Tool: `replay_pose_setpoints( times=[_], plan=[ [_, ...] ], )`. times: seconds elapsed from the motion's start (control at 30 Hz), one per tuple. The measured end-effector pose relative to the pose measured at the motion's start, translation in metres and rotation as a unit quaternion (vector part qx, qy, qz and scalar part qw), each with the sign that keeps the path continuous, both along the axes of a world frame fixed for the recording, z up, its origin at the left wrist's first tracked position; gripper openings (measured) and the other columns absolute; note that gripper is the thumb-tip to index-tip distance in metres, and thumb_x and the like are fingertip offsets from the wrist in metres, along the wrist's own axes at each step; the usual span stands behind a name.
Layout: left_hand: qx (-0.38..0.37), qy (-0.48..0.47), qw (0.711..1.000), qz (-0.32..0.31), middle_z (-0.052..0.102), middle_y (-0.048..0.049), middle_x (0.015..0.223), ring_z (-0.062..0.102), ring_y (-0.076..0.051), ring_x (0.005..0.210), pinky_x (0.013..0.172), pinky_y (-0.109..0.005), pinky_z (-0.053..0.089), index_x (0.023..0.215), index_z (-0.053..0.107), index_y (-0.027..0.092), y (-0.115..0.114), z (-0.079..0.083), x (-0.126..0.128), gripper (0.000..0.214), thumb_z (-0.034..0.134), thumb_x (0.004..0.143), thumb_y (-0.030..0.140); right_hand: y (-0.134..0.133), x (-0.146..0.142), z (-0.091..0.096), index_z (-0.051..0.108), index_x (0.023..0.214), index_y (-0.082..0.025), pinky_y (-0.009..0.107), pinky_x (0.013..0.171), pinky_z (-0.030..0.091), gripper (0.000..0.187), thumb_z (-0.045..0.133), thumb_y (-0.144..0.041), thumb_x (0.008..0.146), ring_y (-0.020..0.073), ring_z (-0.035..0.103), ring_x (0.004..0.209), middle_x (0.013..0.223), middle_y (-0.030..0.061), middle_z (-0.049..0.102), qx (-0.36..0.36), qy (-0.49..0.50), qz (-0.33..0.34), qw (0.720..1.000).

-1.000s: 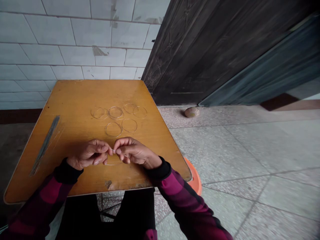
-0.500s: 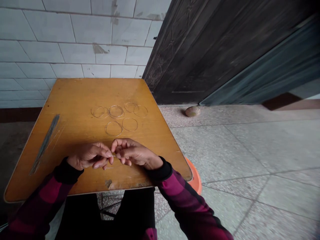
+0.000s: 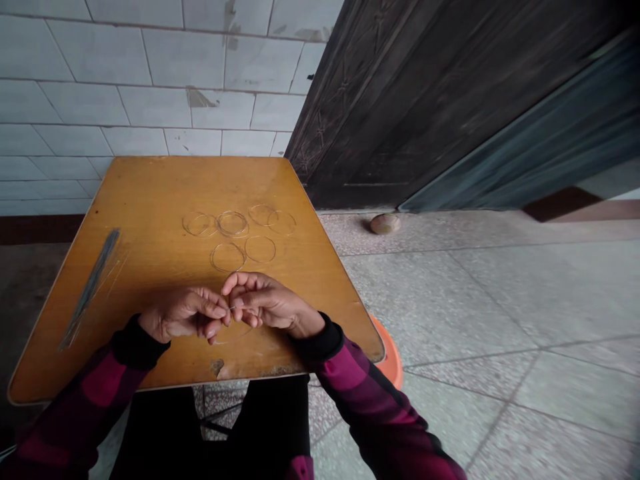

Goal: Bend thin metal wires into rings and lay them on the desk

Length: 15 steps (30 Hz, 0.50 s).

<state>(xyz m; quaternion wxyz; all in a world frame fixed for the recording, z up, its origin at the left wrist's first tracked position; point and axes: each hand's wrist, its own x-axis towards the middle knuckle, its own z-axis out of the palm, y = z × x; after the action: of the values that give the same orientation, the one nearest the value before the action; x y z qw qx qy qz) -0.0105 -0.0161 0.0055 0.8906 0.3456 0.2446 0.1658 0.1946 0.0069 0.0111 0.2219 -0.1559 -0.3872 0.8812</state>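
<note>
Close to the table's front edge, my left hand (image 3: 193, 312) pinches a thin wire (image 3: 232, 308) between thumb and fingers. My right hand (image 3: 267, 303) grips the same wire right beside it, the fingertips of both hands almost touching. Part of the wire bows out below the hands, and the fingers hide the rest. Just beyond them lie several thin wire rings (image 3: 229, 257), some overlapping, in two loose rows. To the left, a bundle of straight grey wires (image 3: 93, 283) rests at a slant, with a few loose strands beside it.
The wooden table (image 3: 150, 187) has worn spots along its front edge. Behind it rises a white tiled wall (image 3: 145, 107), with a dark door (image 3: 380, 120) to the right. An orange stool (image 3: 393, 353) shows under the right corner. A roundish stone (image 3: 385, 223) sits on the floor.
Both hands have drawn slightly closer together, the left shifting a little right. More of the wire's curve now shows below the fingers. The rings and bundle have stayed put.
</note>
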Motion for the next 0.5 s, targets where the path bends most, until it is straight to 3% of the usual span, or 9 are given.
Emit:
replay_pose_setpoints(
  times=[0.2,0.3,0.33,0.4,0.5],
  plan=[
    [-0.022,-0.007,0.999,0.027,0.067,-0.0054,0.062,0.061,-0.012,0.053,0.057,-0.024,0.049,0.08,0.071,0.01,-0.0024,-0.0045,0.0048,0.015,0.072,0.075,0.024,0.0002,0.0002,-0.0018,0.061,0.096,-0.015,0.01,0.038,0.041,0.024,0.074,-0.022,0.077,0.0035,0.056,0.044,0.065,-0.0032,0.068,0.029,-0.038,-0.025,0.999],
    [-0.036,-0.045,0.993,0.1,0.069,-0.0054,0.073,0.064,-0.012,0.063,0.066,-0.026,0.054,0.08,0.072,0.011,-0.0022,-0.0061,0.0073,0.015,0.076,0.075,0.024,-0.0012,0.0013,0.0009,0.061,0.094,-0.018,0.015,0.05,0.049,0.016,0.067,-0.03,0.086,0.0053,0.059,0.052,0.068,-0.0032,0.066,0.146,-0.084,-0.143,0.975],
    [-0.04,-0.061,0.989,0.132,0.07,-0.0053,0.078,0.065,-0.012,0.068,0.068,-0.027,0.055,0.08,0.072,0.012,-0.0014,-0.0067,0.0074,0.014,0.077,0.074,0.023,-0.0017,0.002,0.0024,0.062,0.096,-0.019,0.02,0.059,0.053,0.017,0.064,-0.033,0.089,0.0076,0.063,0.061,0.075,-0.001,0.067,0.219,-0.106,-0.194,0.95],
    [-0.041,-0.086,0.977,0.193,0.071,-0.005,0.087,0.065,-0.013,0.077,0.071,-0.026,0.056,0.08,0.073,0.013,0.0007,-0.0079,0.0066,0.012,0.079,0.072,0.02,-0.0027,0.0034,0.005,0.063,0.107,-0.02,0.033,0.081,0.056,0.028,0.063,-0.042,0.089,0.016,0.066,0.092,0.1,0.0065,0.068,0.396,-0.154,-0.258,0.868],
    [-0.03,-0.105,0.962,0.251,0.07,-0.0043,0.088,0.065,-0.013,0.079,0.071,-0.025,0.056,0.079,0.072,0.013,0.0035,-0.0099,0.005,0.011,0.079,0.072,0.018,-0.0032,0.0035,0.0031,0.047,0.137,-0.021,0.052,0.105,0.044,0.072,0.069,-0.056,0.079,0.0299,0.047,0.131,0.138,0.0161,0.05,0.609,-0.217,-0.246,0.722]
  ],
)
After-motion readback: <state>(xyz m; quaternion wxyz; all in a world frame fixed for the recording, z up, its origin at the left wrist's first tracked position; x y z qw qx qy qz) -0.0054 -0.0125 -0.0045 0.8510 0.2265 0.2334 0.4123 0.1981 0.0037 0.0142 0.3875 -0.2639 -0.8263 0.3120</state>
